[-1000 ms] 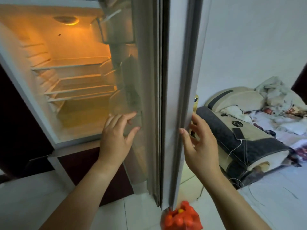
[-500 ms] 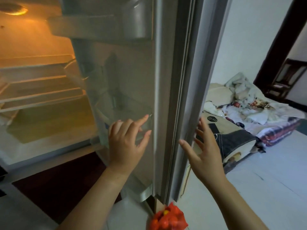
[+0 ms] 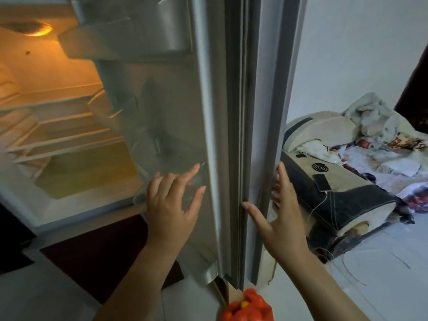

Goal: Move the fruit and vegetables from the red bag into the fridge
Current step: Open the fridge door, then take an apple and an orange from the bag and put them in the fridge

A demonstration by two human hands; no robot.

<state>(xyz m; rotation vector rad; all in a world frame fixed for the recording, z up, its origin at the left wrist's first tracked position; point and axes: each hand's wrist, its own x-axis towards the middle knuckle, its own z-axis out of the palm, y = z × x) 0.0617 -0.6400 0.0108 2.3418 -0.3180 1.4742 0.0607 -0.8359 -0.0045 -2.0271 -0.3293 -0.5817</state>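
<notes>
Fridge point(image 3: 76, 72) open and lit at left, its door point(image 3: 231, 112) swung out edge-on mid-frame; red bag point(image 3: 246, 308) sits on the floor just beneath the door's lower corner. Left hand point(image 3: 172, 205) lies flat, fingers straight, on the door's inner face; right hand point(image 3: 282, 218) is spread against its outer edge; both hold nothing. Bag lies straight down from both hands, between the forearms, right hand judged slightly nearer

The crumpled bright red bag point(image 3: 245, 308) is cut off by the bottom edge, its contents too small to name, the tall grey fridge door point(image 3: 208, 112) runs past the top, and some fingers of the right grip point(image 3: 281, 218) lie partly hidden behind it.
</notes>
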